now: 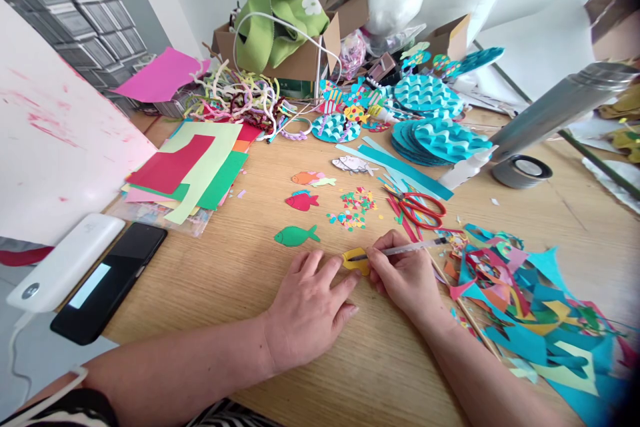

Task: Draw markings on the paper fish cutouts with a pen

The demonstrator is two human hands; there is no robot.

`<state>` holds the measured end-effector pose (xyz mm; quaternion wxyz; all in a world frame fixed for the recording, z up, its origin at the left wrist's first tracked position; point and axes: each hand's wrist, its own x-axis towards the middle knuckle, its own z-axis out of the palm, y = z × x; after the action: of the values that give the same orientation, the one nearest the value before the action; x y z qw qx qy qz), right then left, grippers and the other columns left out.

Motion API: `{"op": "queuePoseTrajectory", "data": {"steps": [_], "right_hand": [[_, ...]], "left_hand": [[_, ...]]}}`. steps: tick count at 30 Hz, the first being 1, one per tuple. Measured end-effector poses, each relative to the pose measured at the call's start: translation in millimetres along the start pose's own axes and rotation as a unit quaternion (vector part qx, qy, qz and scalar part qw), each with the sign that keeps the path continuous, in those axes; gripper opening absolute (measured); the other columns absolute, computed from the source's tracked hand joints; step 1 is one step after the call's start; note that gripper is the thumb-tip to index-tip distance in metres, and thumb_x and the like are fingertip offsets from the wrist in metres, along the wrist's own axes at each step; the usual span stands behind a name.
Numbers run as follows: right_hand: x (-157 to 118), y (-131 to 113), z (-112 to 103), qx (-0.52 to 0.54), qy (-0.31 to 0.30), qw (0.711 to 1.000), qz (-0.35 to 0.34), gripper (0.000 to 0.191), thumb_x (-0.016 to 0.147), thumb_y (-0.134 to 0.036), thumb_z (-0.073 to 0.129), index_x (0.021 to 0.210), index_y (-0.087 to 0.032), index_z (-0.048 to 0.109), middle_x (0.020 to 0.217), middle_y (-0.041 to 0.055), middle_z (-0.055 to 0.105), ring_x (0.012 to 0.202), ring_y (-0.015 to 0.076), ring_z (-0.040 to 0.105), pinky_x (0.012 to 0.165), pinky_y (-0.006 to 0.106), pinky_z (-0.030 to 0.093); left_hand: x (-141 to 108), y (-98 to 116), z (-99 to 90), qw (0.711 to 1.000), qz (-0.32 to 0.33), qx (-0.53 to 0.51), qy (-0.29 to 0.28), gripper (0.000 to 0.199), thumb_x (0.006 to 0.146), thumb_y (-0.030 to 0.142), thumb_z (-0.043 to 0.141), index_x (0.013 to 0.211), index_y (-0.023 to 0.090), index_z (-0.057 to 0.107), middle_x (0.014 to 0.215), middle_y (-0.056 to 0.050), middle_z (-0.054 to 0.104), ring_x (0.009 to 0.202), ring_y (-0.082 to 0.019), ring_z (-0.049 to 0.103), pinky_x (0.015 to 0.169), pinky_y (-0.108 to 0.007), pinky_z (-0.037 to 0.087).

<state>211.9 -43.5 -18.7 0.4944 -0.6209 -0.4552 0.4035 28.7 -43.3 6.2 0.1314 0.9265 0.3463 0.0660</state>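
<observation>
My right hand grips a slim pen with a clear barrel, its tip down at a small yellow paper cutout, probably a fish. My left hand lies flat on the table with fingers spread, fingertips at the edge of that cutout; part of it is hidden by the fingers. Beyond the hands a green paper fish, a red paper fish and an orange paper fish lie in a column. Small confetti pieces are scattered right of them. Red-handled scissors rest open nearby.
Paper scraps cover the right side. Coloured sheets, a black phone and a white power bank lie left. Behind are blue wavy discs, pipe cleaners, a glue bottle and a steel flask.
</observation>
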Motion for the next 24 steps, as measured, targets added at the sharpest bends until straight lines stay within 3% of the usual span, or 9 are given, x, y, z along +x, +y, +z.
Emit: {"op": "queuePoseTrajectory", "data": {"steps": [24], "right_hand": [[-0.7,-0.7,-0.1,-0.001,0.002,1.0,0.004,0.017,0.074,-0.026,0.064,0.068,-0.022,0.049,0.039,-0.007,0.05,0.028,0.0095,0.045,0.03,0.017,0.032]], "left_hand": [[-0.3,0.2,0.5,1.0,-0.001,0.0,0.004,0.039,0.097,0.042,0.049,0.133,0.027,0.052,0.128,-0.006,0.053,0.117,-0.03,0.043,0.102,-0.049,0.037]]}}
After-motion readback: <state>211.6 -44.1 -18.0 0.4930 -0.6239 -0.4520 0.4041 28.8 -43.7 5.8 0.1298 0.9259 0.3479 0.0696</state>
